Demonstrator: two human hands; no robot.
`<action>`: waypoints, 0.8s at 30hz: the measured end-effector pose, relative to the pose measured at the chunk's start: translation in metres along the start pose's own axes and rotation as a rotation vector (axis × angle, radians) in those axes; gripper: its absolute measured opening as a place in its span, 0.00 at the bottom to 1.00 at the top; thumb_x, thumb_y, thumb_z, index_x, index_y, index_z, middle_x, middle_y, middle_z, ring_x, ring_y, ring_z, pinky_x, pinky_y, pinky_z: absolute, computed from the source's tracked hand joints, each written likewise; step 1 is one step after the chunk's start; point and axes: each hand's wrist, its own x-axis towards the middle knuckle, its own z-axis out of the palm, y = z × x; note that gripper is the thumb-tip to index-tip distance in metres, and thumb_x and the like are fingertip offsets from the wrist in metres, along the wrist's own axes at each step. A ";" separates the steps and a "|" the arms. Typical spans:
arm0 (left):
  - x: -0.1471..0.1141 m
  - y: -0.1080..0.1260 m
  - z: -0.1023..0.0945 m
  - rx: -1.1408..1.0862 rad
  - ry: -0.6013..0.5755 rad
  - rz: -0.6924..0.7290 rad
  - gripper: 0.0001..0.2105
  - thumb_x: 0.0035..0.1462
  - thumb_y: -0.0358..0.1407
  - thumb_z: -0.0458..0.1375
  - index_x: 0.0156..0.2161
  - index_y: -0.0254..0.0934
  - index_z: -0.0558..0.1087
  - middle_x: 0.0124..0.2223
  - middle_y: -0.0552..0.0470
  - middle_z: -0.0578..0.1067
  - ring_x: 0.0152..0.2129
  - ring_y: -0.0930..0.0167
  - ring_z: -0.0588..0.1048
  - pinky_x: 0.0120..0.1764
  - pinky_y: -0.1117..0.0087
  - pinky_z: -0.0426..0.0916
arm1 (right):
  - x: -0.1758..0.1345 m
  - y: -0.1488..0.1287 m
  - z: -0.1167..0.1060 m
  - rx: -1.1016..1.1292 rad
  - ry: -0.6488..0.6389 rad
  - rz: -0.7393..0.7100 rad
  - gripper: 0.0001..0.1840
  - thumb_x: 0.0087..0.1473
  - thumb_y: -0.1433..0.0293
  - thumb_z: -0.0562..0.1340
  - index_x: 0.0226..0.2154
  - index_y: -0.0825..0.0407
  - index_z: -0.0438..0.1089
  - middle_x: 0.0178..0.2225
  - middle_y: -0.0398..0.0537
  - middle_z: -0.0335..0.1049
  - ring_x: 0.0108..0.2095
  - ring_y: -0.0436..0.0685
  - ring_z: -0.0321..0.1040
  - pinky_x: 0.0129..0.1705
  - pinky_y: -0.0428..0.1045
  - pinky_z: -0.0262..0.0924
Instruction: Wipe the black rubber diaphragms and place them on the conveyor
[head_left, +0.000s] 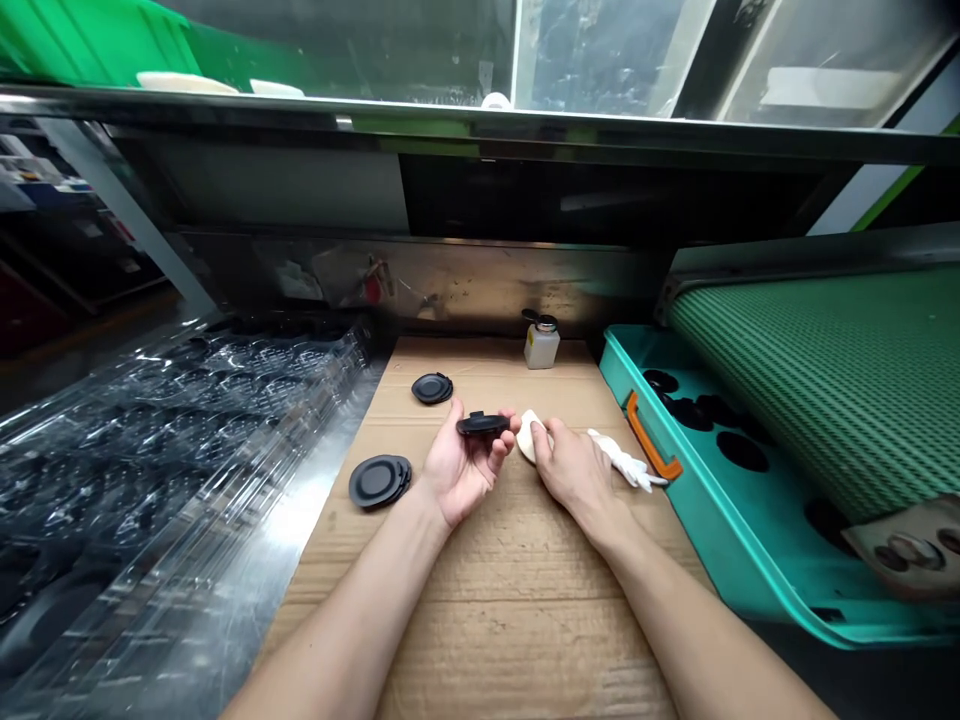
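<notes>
My left hand (466, 468) is closed around a flat black plastic disc-like part (483, 425) with a small tab on its edge, tilted nearly edge-on above the cardboard. In my right hand (576, 467), a white cloth or pad (527, 436) is pinched between thumb and fingers, just right of the part and low over the cardboard. Crumpled white fabric, possibly a glove (626, 462), lies beside the right hand. Two small piles of similar black parts rest to the left: a nearer pile (377, 481) and a farther one (432, 388).
Brown cardboard (480, 640) covers the worktop. A small white bottle (541, 345) with a dark cap stands at its back. Clear plastic trays (187, 430) fill the left side. On the right, a teal bin (739, 560) with black discs sits under a green conveyor belt (825, 340).
</notes>
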 end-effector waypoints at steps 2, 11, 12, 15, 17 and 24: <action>0.000 -0.002 0.001 0.008 0.010 -0.007 0.30 0.64 0.52 0.40 0.46 0.24 0.71 0.34 0.38 0.75 0.24 0.73 0.75 0.23 0.79 0.73 | 0.000 0.000 0.001 -0.002 0.003 -0.004 0.29 0.65 0.51 0.41 0.42 0.47 0.71 0.32 0.53 0.75 0.35 0.64 0.73 0.34 0.52 0.56; -0.002 -0.005 -0.001 0.004 -0.030 -0.021 0.30 0.64 0.51 0.44 0.47 0.21 0.70 0.33 0.38 0.75 0.23 0.73 0.74 0.23 0.81 0.72 | -0.003 -0.001 -0.001 0.012 0.055 -0.070 0.23 0.65 0.57 0.46 0.37 0.49 0.72 0.36 0.51 0.74 0.35 0.60 0.71 0.36 0.51 0.54; -0.002 -0.005 -0.001 0.006 -0.042 -0.025 0.29 0.64 0.51 0.43 0.47 0.21 0.71 0.33 0.38 0.75 0.23 0.73 0.74 0.23 0.80 0.71 | -0.003 0.000 -0.003 0.016 0.047 -0.093 0.22 0.65 0.57 0.46 0.36 0.48 0.72 0.37 0.51 0.74 0.35 0.59 0.71 0.36 0.50 0.54; -0.002 -0.005 -0.002 0.034 -0.051 -0.004 0.29 0.64 0.51 0.43 0.45 0.23 0.72 0.33 0.38 0.75 0.24 0.72 0.75 0.25 0.78 0.73 | -0.005 0.002 -0.009 0.027 0.017 -0.153 0.23 0.63 0.56 0.48 0.34 0.46 0.74 0.36 0.50 0.73 0.37 0.60 0.69 0.36 0.50 0.53; -0.001 -0.005 -0.002 0.061 -0.037 0.029 0.29 0.64 0.52 0.43 0.44 0.24 0.72 0.34 0.38 0.75 0.26 0.70 0.76 0.28 0.75 0.74 | -0.006 0.003 -0.011 0.051 0.007 -0.181 0.22 0.63 0.54 0.49 0.36 0.45 0.74 0.36 0.48 0.72 0.36 0.59 0.68 0.36 0.50 0.53; 0.003 -0.007 -0.001 0.240 -0.022 0.228 0.29 0.61 0.55 0.46 0.51 0.30 0.70 0.36 0.39 0.76 0.27 0.68 0.76 0.30 0.68 0.74 | -0.006 0.007 -0.010 0.279 0.056 -0.376 0.22 0.57 0.53 0.59 0.50 0.47 0.68 0.41 0.50 0.69 0.44 0.59 0.65 0.44 0.51 0.57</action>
